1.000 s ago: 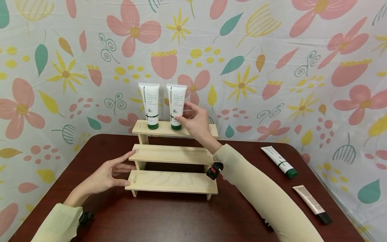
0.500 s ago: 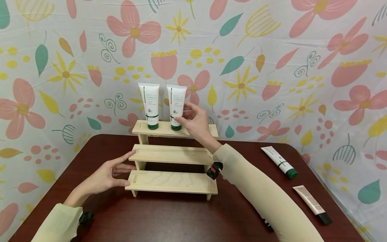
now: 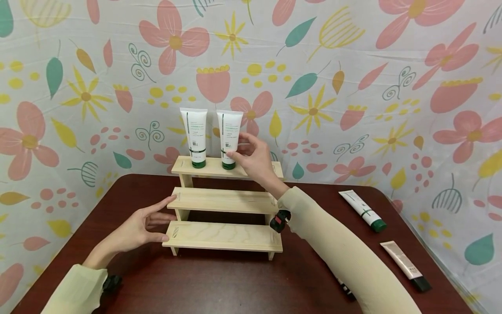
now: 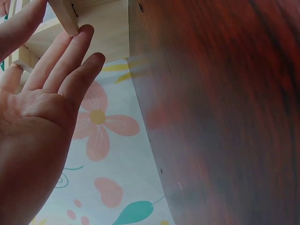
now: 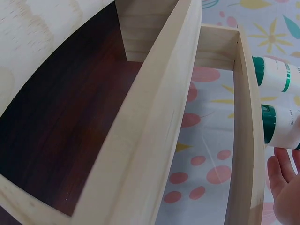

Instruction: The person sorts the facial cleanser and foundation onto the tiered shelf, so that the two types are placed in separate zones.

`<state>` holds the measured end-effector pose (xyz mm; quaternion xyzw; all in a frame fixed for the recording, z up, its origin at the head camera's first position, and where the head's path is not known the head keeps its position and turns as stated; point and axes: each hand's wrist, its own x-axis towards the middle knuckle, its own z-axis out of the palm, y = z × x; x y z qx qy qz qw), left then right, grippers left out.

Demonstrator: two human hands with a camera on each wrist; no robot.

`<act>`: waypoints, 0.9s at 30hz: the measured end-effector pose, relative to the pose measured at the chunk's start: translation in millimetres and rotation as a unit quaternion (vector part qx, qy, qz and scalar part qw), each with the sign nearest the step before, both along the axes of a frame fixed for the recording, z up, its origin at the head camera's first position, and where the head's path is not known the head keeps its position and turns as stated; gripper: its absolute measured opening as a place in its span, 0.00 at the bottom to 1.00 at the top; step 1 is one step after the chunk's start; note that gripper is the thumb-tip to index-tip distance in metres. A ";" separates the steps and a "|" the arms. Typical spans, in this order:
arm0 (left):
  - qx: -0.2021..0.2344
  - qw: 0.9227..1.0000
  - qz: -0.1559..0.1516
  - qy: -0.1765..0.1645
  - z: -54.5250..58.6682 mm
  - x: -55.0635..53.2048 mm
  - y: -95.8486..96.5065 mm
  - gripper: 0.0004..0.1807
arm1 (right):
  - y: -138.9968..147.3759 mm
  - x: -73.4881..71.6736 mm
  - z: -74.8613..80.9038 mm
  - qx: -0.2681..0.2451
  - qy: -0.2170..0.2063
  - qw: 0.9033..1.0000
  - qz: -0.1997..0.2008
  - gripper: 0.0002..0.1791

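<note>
Rack point(image 3: 223, 200) of pale wood, with three stepped tiers, stands on a dark red-brown worktop point(image 3: 219, 288) before a flower-printed cloth point(image 3: 274, 52). On its top tier point(image 3: 213, 165) two tubes stand upright on green caps, slightly apart: the left tube point(image 3: 195, 131), free of any hand, and the right tube point(image 3: 228, 128), held by a person's right hand point(image 3: 255, 157). That hand's fingers are narrowed on the tube's lower part, thumb in front. The left hand point(image 3: 139, 229) has its fingers spread wide at the rack's left end, thumb touching the bottom tier point(image 3: 219, 235) and index finger at the middle tier point(image 3: 204, 199), apparently steadying it.

Judging by how things lie, the work is partly done: the left tube seems placed; the right tube looks nearly so but is not yet released. What seems left lies on the worktop to the right, well apart from the rack: a white tube point(image 3: 361, 208) with a green cap and, nearer the viewer, a beige tube point(image 3: 400, 260) with a black cap.

Counted: one rack, two hands, four tubes in plain sight, two standing and two lying. A black-and-white object point(image 3: 346, 289) shows beside the right sleeve point(image 3: 333, 240); mostly hidden, it may or may not be a fifth tube.
</note>
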<state>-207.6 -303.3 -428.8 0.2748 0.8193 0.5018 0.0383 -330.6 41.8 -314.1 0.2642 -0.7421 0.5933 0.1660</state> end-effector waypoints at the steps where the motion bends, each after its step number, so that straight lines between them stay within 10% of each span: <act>1: 0.001 1.000 -0.001 -0.001 0.2 0.1 0.2 0.57 | 0.3 0.1 0.1 -0.002 -0.001 1.000 0.003 0.27; 27: -0.002 1.000 0.004 -0.001 1.5 1.7 1.5 0.57 | 8.1 -1.2 0.8 0.025 -0.025 0.999 0.023 0.28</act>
